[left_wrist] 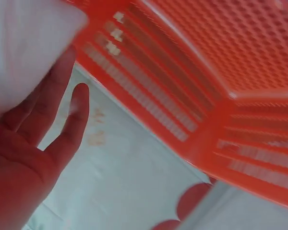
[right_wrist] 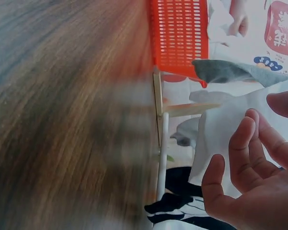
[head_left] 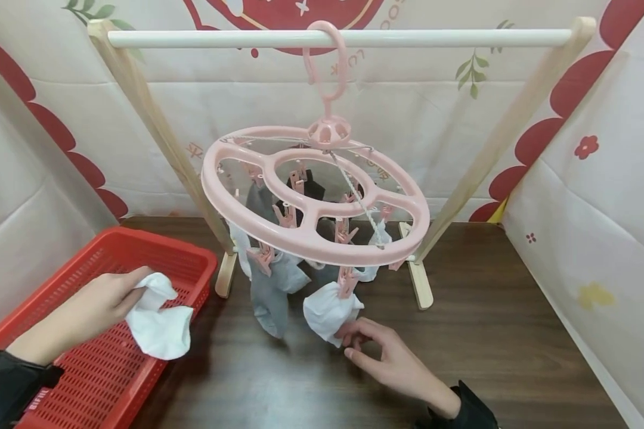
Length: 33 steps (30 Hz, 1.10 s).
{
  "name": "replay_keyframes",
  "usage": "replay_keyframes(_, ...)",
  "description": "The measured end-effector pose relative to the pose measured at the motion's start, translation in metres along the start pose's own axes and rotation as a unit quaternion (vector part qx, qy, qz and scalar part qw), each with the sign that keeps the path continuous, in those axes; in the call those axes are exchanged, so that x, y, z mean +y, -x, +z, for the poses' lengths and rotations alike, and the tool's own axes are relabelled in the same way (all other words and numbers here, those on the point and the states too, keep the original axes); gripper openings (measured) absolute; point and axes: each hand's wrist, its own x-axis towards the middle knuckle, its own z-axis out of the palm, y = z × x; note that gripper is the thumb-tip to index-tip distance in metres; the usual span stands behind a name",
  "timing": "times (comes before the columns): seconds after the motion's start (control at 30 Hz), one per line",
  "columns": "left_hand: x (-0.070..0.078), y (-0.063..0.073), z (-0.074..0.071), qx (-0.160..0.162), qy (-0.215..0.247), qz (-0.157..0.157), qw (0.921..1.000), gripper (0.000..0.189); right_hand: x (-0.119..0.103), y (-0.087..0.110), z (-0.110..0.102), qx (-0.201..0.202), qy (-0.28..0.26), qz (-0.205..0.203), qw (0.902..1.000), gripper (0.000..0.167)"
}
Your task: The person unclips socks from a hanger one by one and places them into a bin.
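Note:
My left hand pinches a white sock over the near side of the red basket; the sock droops below the fingers. In the left wrist view, part of the white sock covers the fingertips. A pink round clip hanger hangs by its hook from a white rod. From one of its front clips hangs another white sock. My right hand is at that sock's lower edge, fingers loosely bent and thumb apart from them, as the right wrist view also shows.
Several grey, white and dark socks hang from other clips, among them a grey sock. The drying frame's white rod rests on wooden legs standing on the brown table. Patterned white cloth encloses the sides and back.

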Motion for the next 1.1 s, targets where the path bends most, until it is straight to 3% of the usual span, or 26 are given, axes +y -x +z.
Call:
replay_keyframes(0.27,-0.039,0.009,0.006,-0.06,-0.071,-0.067,0.9934,0.03,0.0,0.002,-0.004,-0.005,-0.01,0.027,0.9996,0.02)
replay_keyframes(0.33,-0.048,0.012,0.01,-0.068,-0.075,-0.072,0.9923,0.031,0.0,0.003,-0.005,-0.006,-0.009,0.029,0.9995,0.018)
replay_keyframes(0.43,-0.057,0.015,0.016,-0.06,-0.072,-0.064,0.9936,0.039,0.0,0.005,-0.008,-0.001,-0.003,0.025,0.9997,0.019)
replay_keyframes(0.57,-0.058,0.014,0.021,-0.008,-0.07,-0.023,0.9973,0.045,-0.002,0.006,-0.013,0.008,0.003,0.019,0.9998,0.02)
replay_keyframes(0.77,-0.034,0.001,0.023,0.014,-0.073,0.021,0.997,0.048,-0.007,0.003,-0.019,0.019,0.014,0.029,0.9993,0.021)
replay_keyframes(0.93,-0.001,-0.015,0.026,0.052,-0.09,0.093,0.9903,0.029,-0.012,-0.004,-0.021,0.04,0.038,-0.005,0.9985,0.028)
replay_keyframes(1.0,0.015,-0.021,0.026,0.065,-0.095,0.108,0.9875,0.026,-0.016,-0.007,-0.022,0.048,0.047,-0.012,0.9976,0.032)
replay_keyframes(1.1,0.041,-0.029,0.023,0.069,-0.101,0.104,0.9871,0.026,-0.024,-0.011,-0.02,0.055,0.061,-0.006,0.9966,0.034)
